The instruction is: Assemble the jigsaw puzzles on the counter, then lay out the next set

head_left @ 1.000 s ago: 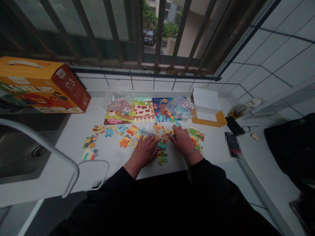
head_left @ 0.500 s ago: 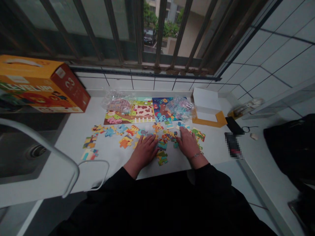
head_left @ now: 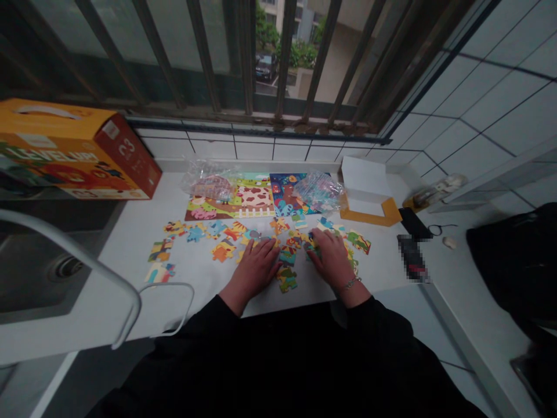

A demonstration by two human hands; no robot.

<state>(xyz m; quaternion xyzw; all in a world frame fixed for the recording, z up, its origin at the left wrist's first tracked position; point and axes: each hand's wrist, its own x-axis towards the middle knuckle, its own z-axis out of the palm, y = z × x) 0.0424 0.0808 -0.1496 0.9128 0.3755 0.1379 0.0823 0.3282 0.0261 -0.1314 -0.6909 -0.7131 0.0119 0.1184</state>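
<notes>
Loose jigsaw pieces (head_left: 287,279) lie scattered near the front edge of the white surface (head_left: 122,249). The left hand (head_left: 255,267) and right hand (head_left: 333,258) rest flat and open among them, gripping nothing visible. Picture boards (head_left: 255,197) lie behind, near the back edge.

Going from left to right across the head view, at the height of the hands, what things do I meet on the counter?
Steel sink, loose jigsaw pieces, left hand, right hand, blurred dark object, black fabric
</notes>
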